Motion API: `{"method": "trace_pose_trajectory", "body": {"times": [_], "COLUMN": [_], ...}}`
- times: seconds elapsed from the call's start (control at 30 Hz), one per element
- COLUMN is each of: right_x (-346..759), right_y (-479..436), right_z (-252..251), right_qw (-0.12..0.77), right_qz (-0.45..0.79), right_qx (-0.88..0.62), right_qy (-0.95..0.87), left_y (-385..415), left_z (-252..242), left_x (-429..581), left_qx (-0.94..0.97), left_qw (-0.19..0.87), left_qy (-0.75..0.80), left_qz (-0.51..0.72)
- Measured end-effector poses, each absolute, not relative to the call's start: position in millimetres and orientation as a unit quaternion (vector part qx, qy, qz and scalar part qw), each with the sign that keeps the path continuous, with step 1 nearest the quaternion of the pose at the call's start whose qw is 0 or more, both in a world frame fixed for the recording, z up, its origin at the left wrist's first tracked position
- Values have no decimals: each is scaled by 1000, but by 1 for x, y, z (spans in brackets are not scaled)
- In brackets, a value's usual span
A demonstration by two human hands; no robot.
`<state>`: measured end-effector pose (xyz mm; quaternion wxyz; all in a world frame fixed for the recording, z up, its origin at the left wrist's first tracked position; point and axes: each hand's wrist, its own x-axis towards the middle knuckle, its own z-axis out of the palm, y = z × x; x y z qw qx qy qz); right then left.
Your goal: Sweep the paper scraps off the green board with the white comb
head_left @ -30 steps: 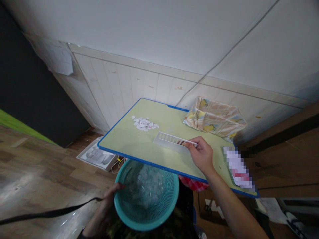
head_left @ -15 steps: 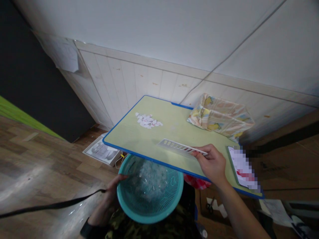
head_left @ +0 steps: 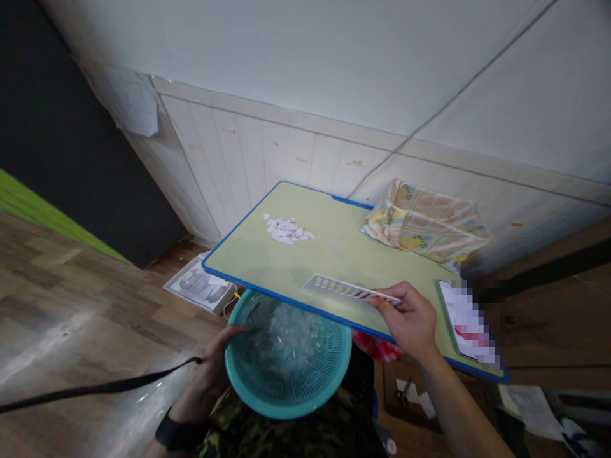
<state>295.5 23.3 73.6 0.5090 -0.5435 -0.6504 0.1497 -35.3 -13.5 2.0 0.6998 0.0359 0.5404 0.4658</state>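
My left hand (head_left: 217,356) grips the rim of a teal plastic basket (head_left: 258,391) filled with small clear and white pieces, held just below the near edge of a light green table with a blue border (head_left: 267,267). My right hand (head_left: 410,318) is closed on one end of a white slotted plastic strip (head_left: 341,289), which lies on edge along the table's near side. A small heap of white paper bits (head_left: 287,229) rests on the far left part of the table.
A folded patterned cloth (head_left: 424,226) sits at the table's far right against the white panelled wall. A blurred card or phone (head_left: 468,324) lies at the right edge. A flat box (head_left: 198,286) lies on the wooden floor. A black strap (head_left: 95,388) crosses lower left.
My right hand has drawn the slotted strip closer to the table's near edge. The basket has stayed under that edge in my left hand. The view shifted slightly.
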Motion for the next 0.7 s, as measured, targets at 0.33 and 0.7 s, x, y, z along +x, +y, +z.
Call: {"method": "trace_pose_trajectory", "body": {"times": [0.33, 0.7], "right_x": [287, 278], "right_y": [8, 33], "right_z": [80, 62], "right_qw": [513, 541], "right_qz": [144, 141], "right_qx": [-511, -539], "right_qy": [-674, -630], "left_y": [-13, -15], "left_z": [3, -2], "left_x": [-34, -38], "left_qx": [25, 32], "left_qw": [691, 707], "left_qy": [535, 535], "left_qz": [486, 462]}}
